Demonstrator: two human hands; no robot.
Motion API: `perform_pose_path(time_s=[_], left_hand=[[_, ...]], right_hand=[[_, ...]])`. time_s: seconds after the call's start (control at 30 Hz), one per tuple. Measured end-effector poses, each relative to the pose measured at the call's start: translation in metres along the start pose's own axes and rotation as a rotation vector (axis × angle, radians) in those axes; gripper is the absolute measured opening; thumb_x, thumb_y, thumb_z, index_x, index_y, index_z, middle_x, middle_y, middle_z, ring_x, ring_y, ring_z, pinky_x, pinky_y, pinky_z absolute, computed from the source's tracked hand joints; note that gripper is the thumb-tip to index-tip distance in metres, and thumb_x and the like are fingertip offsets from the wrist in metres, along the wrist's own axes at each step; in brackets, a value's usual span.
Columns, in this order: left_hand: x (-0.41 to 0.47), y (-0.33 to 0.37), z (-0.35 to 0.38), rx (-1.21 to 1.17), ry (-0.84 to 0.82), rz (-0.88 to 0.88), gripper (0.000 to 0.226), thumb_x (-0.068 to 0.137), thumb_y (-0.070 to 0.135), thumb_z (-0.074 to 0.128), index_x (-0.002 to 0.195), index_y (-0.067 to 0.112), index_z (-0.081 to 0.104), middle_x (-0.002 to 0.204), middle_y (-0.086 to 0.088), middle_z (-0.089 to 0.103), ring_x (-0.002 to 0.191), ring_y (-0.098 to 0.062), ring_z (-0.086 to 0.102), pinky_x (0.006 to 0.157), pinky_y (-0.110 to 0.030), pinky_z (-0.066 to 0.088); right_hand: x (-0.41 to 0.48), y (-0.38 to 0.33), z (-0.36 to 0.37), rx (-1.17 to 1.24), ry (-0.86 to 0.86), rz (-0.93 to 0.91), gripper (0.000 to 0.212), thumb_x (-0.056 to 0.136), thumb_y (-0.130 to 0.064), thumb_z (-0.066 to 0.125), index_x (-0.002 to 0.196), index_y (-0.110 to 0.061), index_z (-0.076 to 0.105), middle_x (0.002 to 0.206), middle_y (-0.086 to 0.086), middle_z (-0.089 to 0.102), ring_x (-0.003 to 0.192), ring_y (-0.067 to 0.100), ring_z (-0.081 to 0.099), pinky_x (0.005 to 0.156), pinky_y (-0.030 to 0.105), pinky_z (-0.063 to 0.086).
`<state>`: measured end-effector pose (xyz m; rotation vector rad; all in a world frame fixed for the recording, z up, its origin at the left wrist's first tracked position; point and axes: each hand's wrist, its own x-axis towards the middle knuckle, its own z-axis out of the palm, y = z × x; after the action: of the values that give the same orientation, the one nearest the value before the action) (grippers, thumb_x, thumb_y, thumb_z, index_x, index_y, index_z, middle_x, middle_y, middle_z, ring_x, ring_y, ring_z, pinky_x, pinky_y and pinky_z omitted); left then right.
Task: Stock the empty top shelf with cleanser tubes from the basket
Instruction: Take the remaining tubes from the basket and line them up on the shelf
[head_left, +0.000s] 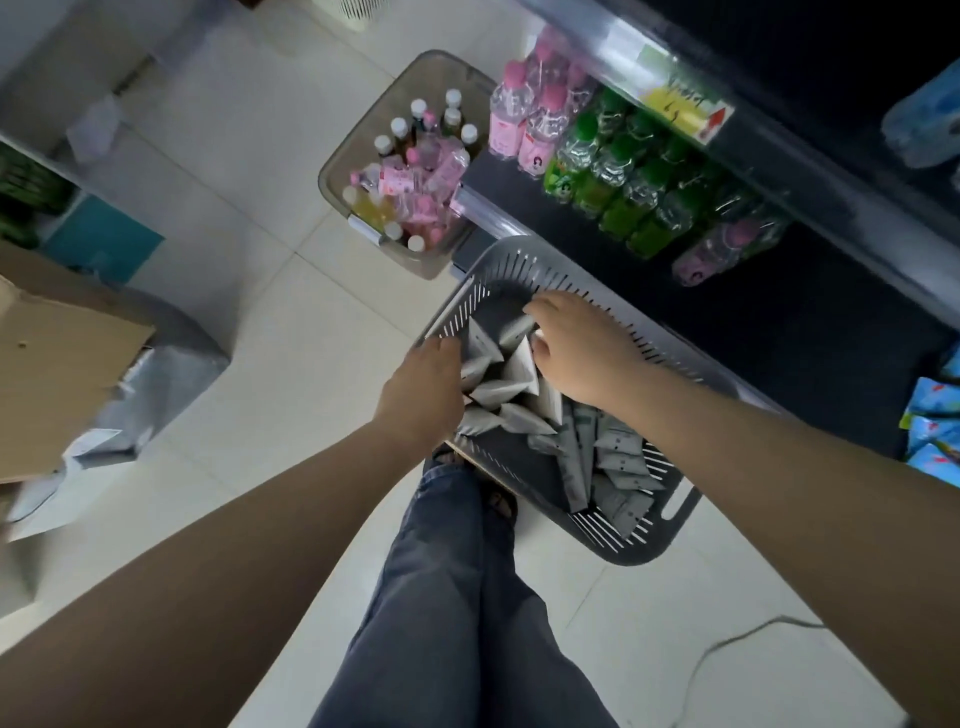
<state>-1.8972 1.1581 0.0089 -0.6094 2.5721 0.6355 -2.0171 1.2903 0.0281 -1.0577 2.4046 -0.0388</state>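
A grey slotted basket (524, 265) stands on the floor in front of my legs, holding several white and grey cleanser tubes (618, 462). Both my hands are down inside its far end. My left hand (423, 387) curls over a bunch of white tubes (496, 392) at the basket's left wall. My right hand (582, 345) grips other white tubes (519, 327), its fingers wrapped round them. The top shelf is out of view.
A clear bin (337, 171) of pink and white-capped bottles sits on the floor beyond the basket. A low shelf (483, 200) to the right carries pink and green bottles. Cardboard (62, 353) and a grey bag lie at left. A cable (737, 639) runs across the floor.
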Motion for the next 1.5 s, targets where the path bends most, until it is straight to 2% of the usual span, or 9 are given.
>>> perform_pose_path(time_s=[0.2, 0.33, 0.53, 0.73, 0.87, 1.03, 1.23, 1.33, 1.5], left_hand=[[0.022, -0.009, 0.027, 0.006, -0.107, 0.015, 0.036, 0.087, 0.000, 0.044, 0.121, 0.007, 0.049, 0.120, -0.010, 0.053, 0.112, -0.029, 0.054, 0.088, -0.040, 0.047], [0.037, -0.012, 0.040, 0.009, -0.142, 0.007, 0.022, 0.089, 0.006, 0.046, 0.110, 0.008, 0.050, 0.115, -0.010, 0.055, 0.107, -0.029, 0.056, 0.083, -0.039, 0.045], [0.054, -0.015, 0.048, 0.120, -0.161, -0.004, 0.025, 0.090, 0.003, 0.044, 0.114, 0.008, 0.050, 0.118, -0.009, 0.055, 0.108, -0.029, 0.059, 0.081, -0.040, 0.049], [0.070, -0.017, 0.053, 0.308, -0.166, 0.081, 0.030, 0.088, -0.005, 0.046, 0.114, 0.006, 0.056, 0.114, -0.010, 0.059, 0.105, -0.028, 0.062, 0.074, -0.036, 0.051], [0.078, -0.019, 0.059, 0.334, -0.220, 0.129, 0.032, 0.085, -0.007, 0.049, 0.112, 0.008, 0.059, 0.107, -0.010, 0.063, 0.098, -0.028, 0.065, 0.063, -0.033, 0.044], [0.086, -0.020, 0.060, 0.338, -0.237, 0.152, 0.032, 0.086, -0.007, 0.048, 0.111, 0.007, 0.060, 0.107, -0.011, 0.065, 0.098, -0.030, 0.065, 0.070, -0.035, 0.050], [0.090, -0.019, 0.059, 0.346, -0.255, 0.193, 0.026, 0.085, -0.006, 0.049, 0.105, 0.008, 0.059, 0.101, -0.010, 0.068, 0.093, -0.030, 0.067, 0.067, -0.033, 0.049], [0.090, -0.018, 0.059, 0.362, -0.257, 0.208, 0.024, 0.086, -0.004, 0.050, 0.106, 0.008, 0.057, 0.102, -0.010, 0.068, 0.094, -0.030, 0.066, 0.063, -0.032, 0.042], [0.090, -0.016, 0.054, 0.404, -0.239, 0.242, 0.024, 0.086, -0.005, 0.050, 0.106, 0.007, 0.055, 0.101, -0.010, 0.067, 0.093, -0.030, 0.066, 0.061, -0.032, 0.041]], right_hand=[[0.023, 0.010, 0.023, 0.022, -0.039, 0.033, 0.034, 0.091, -0.015, 0.048, 0.124, -0.006, 0.053, 0.128, 0.009, 0.053, 0.120, 0.025, 0.049, 0.102, 0.038, 0.041], [0.042, 0.009, 0.036, 0.051, -0.069, 0.035, 0.032, 0.092, -0.013, 0.046, 0.122, -0.004, 0.055, 0.124, 0.010, 0.055, 0.116, 0.026, 0.051, 0.096, 0.035, 0.044], [0.074, 0.012, 0.052, 0.088, -0.064, 0.071, 0.029, 0.091, -0.007, 0.047, 0.117, -0.003, 0.059, 0.123, 0.013, 0.057, 0.113, 0.029, 0.055, 0.092, 0.038, 0.047], [0.100, 0.028, 0.067, 0.111, -0.072, 0.148, 0.025, 0.083, -0.001, 0.053, 0.101, -0.009, 0.068, 0.104, 0.011, 0.067, 0.095, 0.031, 0.063, 0.074, 0.033, 0.050], [0.111, 0.034, 0.074, 0.122, -0.125, 0.193, 0.031, 0.080, 0.003, 0.054, 0.102, -0.011, 0.071, 0.102, 0.011, 0.070, 0.095, 0.030, 0.064, 0.080, 0.036, 0.054], [0.123, 0.037, 0.076, 0.119, -0.191, 0.195, 0.036, 0.082, 0.001, 0.056, 0.110, -0.015, 0.070, 0.111, 0.010, 0.069, 0.102, 0.028, 0.063, 0.088, 0.037, 0.053], [0.126, 0.039, 0.078, 0.035, -0.202, 0.163, 0.026, 0.083, -0.002, 0.056, 0.100, -0.015, 0.072, 0.101, 0.012, 0.068, 0.093, 0.030, 0.064, 0.081, 0.035, 0.054], [0.124, 0.039, 0.076, -0.046, -0.174, 0.125, 0.023, 0.083, -0.002, 0.056, 0.096, -0.012, 0.071, 0.096, 0.012, 0.067, 0.088, 0.032, 0.063, 0.069, 0.029, 0.047], [0.118, 0.040, 0.081, -0.100, -0.103, 0.058, 0.023, 0.085, 0.001, 0.052, 0.095, -0.011, 0.068, 0.100, 0.011, 0.066, 0.088, 0.033, 0.062, 0.066, 0.028, 0.041]])
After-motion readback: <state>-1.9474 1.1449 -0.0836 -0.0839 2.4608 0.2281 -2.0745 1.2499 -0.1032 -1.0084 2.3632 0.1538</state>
